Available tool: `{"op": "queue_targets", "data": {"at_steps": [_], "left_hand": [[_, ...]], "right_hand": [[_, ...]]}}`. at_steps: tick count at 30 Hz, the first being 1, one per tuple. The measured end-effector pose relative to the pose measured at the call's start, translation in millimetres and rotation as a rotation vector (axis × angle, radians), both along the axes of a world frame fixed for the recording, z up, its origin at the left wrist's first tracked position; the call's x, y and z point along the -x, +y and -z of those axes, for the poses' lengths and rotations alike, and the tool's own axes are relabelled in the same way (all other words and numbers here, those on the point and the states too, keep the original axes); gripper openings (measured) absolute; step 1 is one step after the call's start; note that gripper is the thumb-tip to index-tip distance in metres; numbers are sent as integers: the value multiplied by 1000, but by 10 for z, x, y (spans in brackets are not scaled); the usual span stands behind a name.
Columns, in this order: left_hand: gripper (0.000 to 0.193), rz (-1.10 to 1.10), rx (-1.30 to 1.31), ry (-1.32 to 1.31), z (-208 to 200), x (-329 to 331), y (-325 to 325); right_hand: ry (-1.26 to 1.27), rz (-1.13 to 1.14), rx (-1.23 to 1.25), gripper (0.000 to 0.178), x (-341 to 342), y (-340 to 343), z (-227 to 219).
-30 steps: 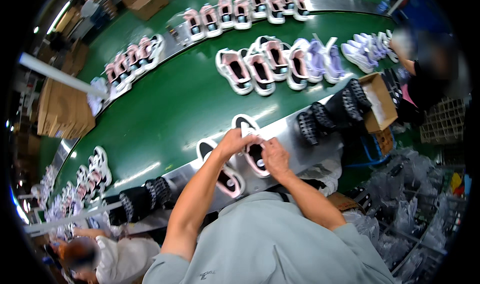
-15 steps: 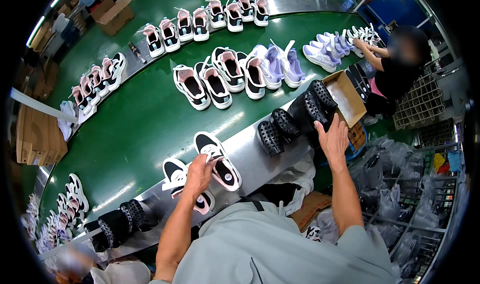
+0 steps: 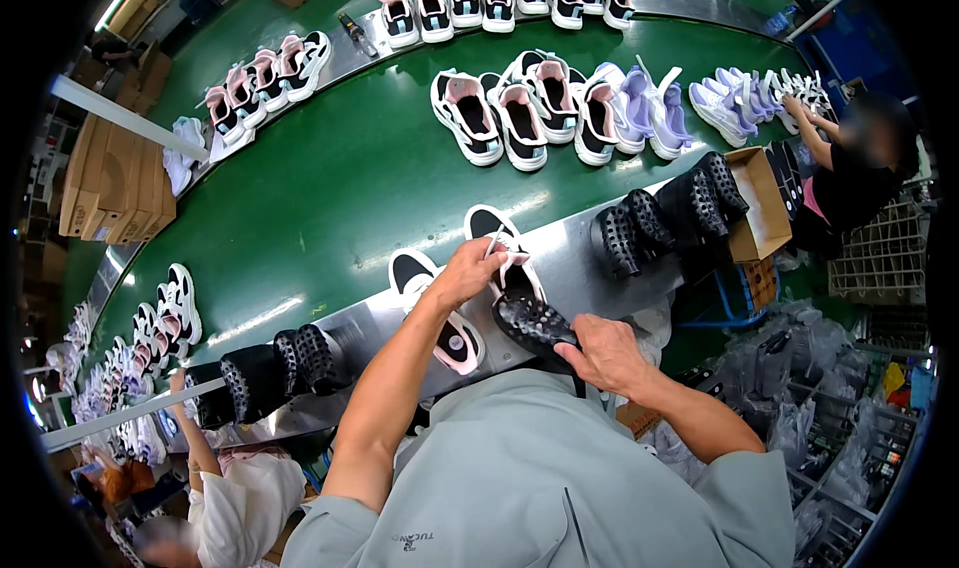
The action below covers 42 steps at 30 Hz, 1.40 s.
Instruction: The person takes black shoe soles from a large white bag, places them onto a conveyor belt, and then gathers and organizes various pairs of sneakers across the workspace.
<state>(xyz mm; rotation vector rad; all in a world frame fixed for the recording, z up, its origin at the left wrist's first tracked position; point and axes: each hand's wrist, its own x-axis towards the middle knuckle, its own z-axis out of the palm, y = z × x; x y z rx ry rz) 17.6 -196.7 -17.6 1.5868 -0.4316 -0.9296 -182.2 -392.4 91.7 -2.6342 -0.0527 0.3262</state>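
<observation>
My left hand pinches the pale tongue of a white, black and pink sneaker on the metal ledge. Wrapped round the rear end of a black, dotted shoe last, my right hand holds it with its front end at the sneaker's opening. How far the last sits inside is hidden. To the left, the matching sneaker lies under my left forearm, toe pointing away.
More black lasts stand on the ledge at right and left. Sneakers line the green conveyor. An open carton stands at right. One co-worker handles shoes at far right; another sits lower left.
My right hand was open beside the lasts at right; it has come down and left, now holding a last at the sneaker. My left hand stays at the tongue. The view has shifted.
</observation>
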Motion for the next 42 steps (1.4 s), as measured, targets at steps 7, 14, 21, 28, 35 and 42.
{"op": "queue_targets", "data": {"at_steps": [7,14,21,28,35,42], "left_hand": [[22,-75,19,79,116,32,-33],[67,34,-20,-1109,-1221,306,50],[70,814,-132,-519,-1282,529,79],[45,671,267,-698,-1064,486,120],[55,2,-515,-658,-142,388,-35],[17,93,-384,-755,-242,293,-146]], "right_hand": [[-173,17,160,32,125,103,242],[-296,23,98,30,172,-57,-465],[-79,-237,14,39,65,15,-621],[167,-150,-63,47,125,178,-495],[290,352,-206,45,-97,183,-218],[150,287,-8,41,-481,29,175]]}}
